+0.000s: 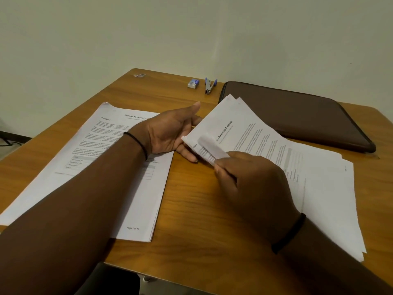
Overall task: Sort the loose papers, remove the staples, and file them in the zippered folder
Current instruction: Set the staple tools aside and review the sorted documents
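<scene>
Head view: both hands (212, 150) on transcript stack (265, 150), right pinching curled corner, left open beneath.

Office or study room, plain desk setup. Wooden-laminate table (191, 209) pushed into a corner of bare off-white wall (191, 28). On it: printed paper stacks, one headed "Sample Financial…" (119, 167) with a "Page 1 of 10" footer, another titled "…Education Transcript" (265, 141). Dark brown zippered folder (297, 116) at the far right. Small stapler-type tool (209, 85) and a small staple box (193, 83) near the wall. Paperwork only.
</scene>
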Demonstrator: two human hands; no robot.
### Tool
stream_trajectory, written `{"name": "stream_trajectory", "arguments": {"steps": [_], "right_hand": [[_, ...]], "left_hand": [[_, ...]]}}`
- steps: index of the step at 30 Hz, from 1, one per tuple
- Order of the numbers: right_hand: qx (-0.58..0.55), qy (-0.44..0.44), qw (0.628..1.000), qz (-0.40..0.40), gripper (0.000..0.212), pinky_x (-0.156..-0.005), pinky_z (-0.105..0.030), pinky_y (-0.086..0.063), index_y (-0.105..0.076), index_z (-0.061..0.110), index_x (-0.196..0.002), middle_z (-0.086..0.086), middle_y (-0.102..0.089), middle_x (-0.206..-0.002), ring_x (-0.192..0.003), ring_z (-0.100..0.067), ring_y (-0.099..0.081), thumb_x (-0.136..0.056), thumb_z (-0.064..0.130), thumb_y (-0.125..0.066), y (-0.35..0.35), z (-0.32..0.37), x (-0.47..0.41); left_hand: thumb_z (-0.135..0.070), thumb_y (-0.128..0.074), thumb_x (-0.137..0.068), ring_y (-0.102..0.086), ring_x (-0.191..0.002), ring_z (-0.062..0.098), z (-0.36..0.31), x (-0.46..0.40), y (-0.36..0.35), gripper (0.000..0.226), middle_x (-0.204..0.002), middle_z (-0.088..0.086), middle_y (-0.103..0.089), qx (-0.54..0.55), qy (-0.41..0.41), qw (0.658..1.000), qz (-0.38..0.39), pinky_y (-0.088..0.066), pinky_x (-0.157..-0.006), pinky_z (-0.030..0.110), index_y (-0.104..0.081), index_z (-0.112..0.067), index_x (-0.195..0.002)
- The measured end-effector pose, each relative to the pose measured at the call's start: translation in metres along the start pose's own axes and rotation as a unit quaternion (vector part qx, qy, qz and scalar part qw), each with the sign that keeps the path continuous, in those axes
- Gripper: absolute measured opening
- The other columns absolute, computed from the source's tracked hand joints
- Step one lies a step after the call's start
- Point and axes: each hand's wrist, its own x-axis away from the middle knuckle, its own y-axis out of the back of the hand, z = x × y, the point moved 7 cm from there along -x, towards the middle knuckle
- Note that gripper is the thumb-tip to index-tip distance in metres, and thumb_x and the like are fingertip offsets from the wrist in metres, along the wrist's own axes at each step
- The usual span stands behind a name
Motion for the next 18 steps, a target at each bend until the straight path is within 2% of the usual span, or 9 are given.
{"name": "stream_trajectory", "arguments": {"steps": [2, 3, 6, 8, 10, 12, 15, 17, 18], "right_hand": [[-0.018, -0.037, 0.999, -0.009, 0.026, -0.063, -0.027, -0.06, -0.076, 0.013, -0.09, -0.003, -0.076, -0.09, -0.082, -0.017, -0.072, -0.095, 0.034, -0.061, 0.002, -0.006, 0.0], [-0.034, -0.06, 0.997, -0.015, 0.026, -0.065, -0.027, -0.06, -0.077, 0.014, -0.09, -0.001, -0.076, -0.089, -0.08, -0.014, -0.071, -0.093, 0.036, -0.064, 0.004, -0.009, 0.0], [-0.104, -0.131, 0.986, -0.025, 0.028, -0.062, -0.025, -0.058, -0.077, 0.017, -0.085, 0.005, -0.075, -0.085, -0.074, -0.006, -0.067, -0.085, 0.045, -0.074, 0.008, -0.018, -0.001], [-0.142, -0.164, 0.975, -0.045, 0.027, -0.059, -0.014, -0.054, -0.076, 0.019, -0.084, 0.01, -0.073, -0.083, -0.07, -0.003, -0.066, -0.08, 0.046, -0.077, 0.012, -0.021, -0.001], [-0.144, -0.187, 0.968, -0.087, 0.025, -0.054, -0.007, -0.05, -0.07, 0.019, -0.095, 0.011, -0.071, -0.091, -0.074, -0.001, -0.066, -0.082, 0.04, -0.076, 0.019, -0.025, -0.001], [-0.15, -0.213, 0.955, -0.142, 0.032, -0.054, -0.001, -0.045, -0.059, 0.014, -0.114, 0.006, -0.067, -0.105, -0.081, 0.005, -0.063, -0.088, 0.026, -0.074, 0.028, -0.032, -0.001], [-0.124, -0.219, 0.941, -0.228, 0.03, -0.065, 0.003, -0.044, -0.056, 0.006, -0.123, 0.009, -0.058, -0.111, -0.086, 0.006, -0.06, -0.094, 0.01, -0.066, 0.044, -0.044, 0.002], [-0.091, -0.203, 0.939, -0.263, 0.018, -0.073, -0.001, -0.045, -0.066, 0.004, -0.114, 0.006, -0.063, -0.105, -0.09, -0.001, -0.06, -0.099, 0.006, -0.056, 0.05, -0.05, 0.005], [-0.077, -0.191, 0.94, -0.271, 0.02, -0.079, -0.002, -0.045, -0.069, 0.004, -0.109, 0.002, -0.067, -0.103, -0.092, -0.004, -0.061, -0.1, 0.004, -0.052, 0.052, -0.052, 0.006]], "left_hand": [[-0.061, -0.028, -0.098, -0.066, -0.106, 0.04, 0.001, 0.0, 0.002, 0.071, -0.126, 0.02, -0.066, 0.0, 0.011, 1.0, 0.005, -0.062, -0.063, 0.043, -0.081, -0.016, -0.087], [-0.061, -0.028, -0.098, -0.065, -0.108, 0.042, 0.002, -0.001, 0.002, 0.07, -0.128, 0.021, -0.065, -0.001, 0.01, 1.0, 0.002, -0.062, -0.063, 0.042, -0.081, -0.016, -0.086], [-0.06, -0.03, -0.098, -0.073, -0.096, 0.034, 0.002, -0.003, 0.005, 0.066, -0.11, 0.017, -0.072, 0.009, 0.003, 1.0, -0.014, -0.062, -0.064, 0.04, -0.08, -0.018, -0.087], [-0.058, -0.032, -0.1, -0.074, -0.082, 0.025, 0.003, -0.005, 0.01, 0.063, -0.093, 0.012, -0.072, 0.033, 0.005, 0.999, -0.027, -0.062, -0.065, 0.035, -0.076, -0.014, -0.095], [-0.058, -0.032, -0.1, -0.074, -0.076, 0.022, 0.003, -0.006, 0.012, 0.06, -0.082, 0.009, -0.072, 0.032, 0.002, 0.999, -0.032, -0.06, -0.062, 0.029, -0.067, -0.009, -0.107], [-0.059, -0.034, -0.098, -0.073, -0.073, 0.021, 0.002, -0.006, 0.012, 0.061, -0.077, 0.009, -0.071, 0.029, -0.001, 0.999, -0.035, -0.059, -0.059, 0.027, -0.068, -0.008, -0.104], [-0.06, -0.033, -0.096, -0.074, -0.084, 0.026, 0.002, -0.003, 0.008, 0.064, -0.093, 0.013, -0.071, 0.025, 0.002, 0.999, -0.023, -0.062, -0.061, 0.035, -0.067, -0.009, -0.112], [-0.062, -0.031, -0.095, -0.073, -0.095, 0.032, 0.002, -0.002, 0.005, 0.067, -0.106, 0.015, -0.072, 0.017, 0.006, 1.0, 0.0, -0.062, -0.065, 0.043, -0.065, -0.01, -0.122], [-0.061, -0.029, -0.096, -0.073, -0.096, 0.032, 0.002, -0.002, 0.004, 0.067, -0.108, 0.015, -0.072, 0.015, 0.004, 1.0, 0.002, -0.062, -0.066, 0.044, -0.069, -0.012, -0.118]]}}
